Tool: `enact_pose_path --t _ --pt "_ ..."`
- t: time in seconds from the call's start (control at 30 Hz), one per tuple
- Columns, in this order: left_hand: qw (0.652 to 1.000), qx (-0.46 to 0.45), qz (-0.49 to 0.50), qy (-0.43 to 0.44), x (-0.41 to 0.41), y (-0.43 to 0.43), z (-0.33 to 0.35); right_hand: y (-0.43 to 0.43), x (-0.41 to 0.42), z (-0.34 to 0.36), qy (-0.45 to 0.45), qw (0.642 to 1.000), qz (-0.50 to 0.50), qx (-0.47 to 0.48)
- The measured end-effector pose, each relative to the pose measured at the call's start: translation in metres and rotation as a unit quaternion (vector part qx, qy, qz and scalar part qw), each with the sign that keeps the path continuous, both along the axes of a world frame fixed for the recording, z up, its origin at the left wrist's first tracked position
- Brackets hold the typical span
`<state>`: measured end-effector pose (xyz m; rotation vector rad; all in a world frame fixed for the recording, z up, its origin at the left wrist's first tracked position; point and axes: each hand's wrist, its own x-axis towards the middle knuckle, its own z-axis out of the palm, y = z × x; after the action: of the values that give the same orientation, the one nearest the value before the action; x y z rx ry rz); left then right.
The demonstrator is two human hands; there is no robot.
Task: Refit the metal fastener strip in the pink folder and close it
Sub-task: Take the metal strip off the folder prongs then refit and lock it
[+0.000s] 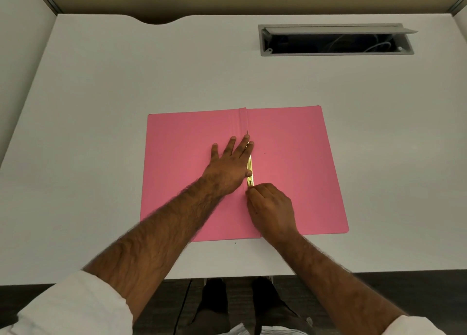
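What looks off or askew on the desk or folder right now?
Little stands out. The pink folder lies open and flat, with the gold fastener strip straight along its spine. Only the cable hatch in the desk sits open, wires visible inside.

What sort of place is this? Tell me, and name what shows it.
Probably an office workstation: a white desk with partition walls, a cable hatch standing open with wires inside, and a pink folder lying open on it.
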<state>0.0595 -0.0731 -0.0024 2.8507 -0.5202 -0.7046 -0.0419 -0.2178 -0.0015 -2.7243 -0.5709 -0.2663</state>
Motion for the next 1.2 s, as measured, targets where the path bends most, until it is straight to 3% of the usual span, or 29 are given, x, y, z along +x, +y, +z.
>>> enact_pose_path --t 0.27,0.47,0.77,0.97,1.2 --pt "1.000 0.003 -0.003 0.004 0.000 0.001 0.001 -0.010 -0.006 -0.022 -0.028 0.991 0.092 -0.097" --pt "1.000 -0.003 -0.008 0.004 0.000 0.002 0.001 -0.030 -0.003 -0.036 -0.034 0.983 0.138 -0.118" --pt "1.000 -0.010 -0.014 -0.005 -0.002 0.006 -0.002 -0.043 -0.017 -0.036 0.017 0.993 0.097 -0.060" --pt "1.000 -0.011 -0.017 -0.015 -0.009 0.006 0.002 -0.035 -0.020 -0.028 0.119 0.982 0.078 -0.121" --pt "0.998 -0.037 0.005 -0.046 -0.026 0.010 0.005 -0.033 -0.026 -0.029 0.152 0.976 0.072 -0.135"
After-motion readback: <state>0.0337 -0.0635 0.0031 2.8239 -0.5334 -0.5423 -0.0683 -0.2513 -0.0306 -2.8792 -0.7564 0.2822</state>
